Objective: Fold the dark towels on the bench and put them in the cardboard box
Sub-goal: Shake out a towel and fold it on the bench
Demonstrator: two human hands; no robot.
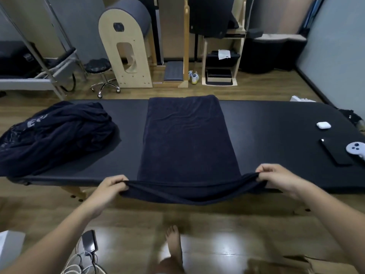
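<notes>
A dark navy towel (pixel 185 139) lies spread lengthwise across the black padded bench (pixel 272 123), its far end at the bench's back edge. Its near end hangs off the front edge and sags between my hands. My left hand (pixel 112 186) grips the near left corner, and my right hand (pixel 276 177) grips the near right corner. A heap of more dark towels (pixel 55 133) is piled on the left end of the bench. A corner of brown cardboard (pixel 304 264) shows at the bottom right; I cannot tell if it is the box.
On the bench's right end lie a white earbud case (pixel 324 125), a black phone (pixel 335 153) and a pale controller (pixel 356 149). My bare foot (pixel 173 244) stands on the wooden floor. A power bank with cables (pixel 88 242) lies at the lower left. Exercise equipment lines the back wall.
</notes>
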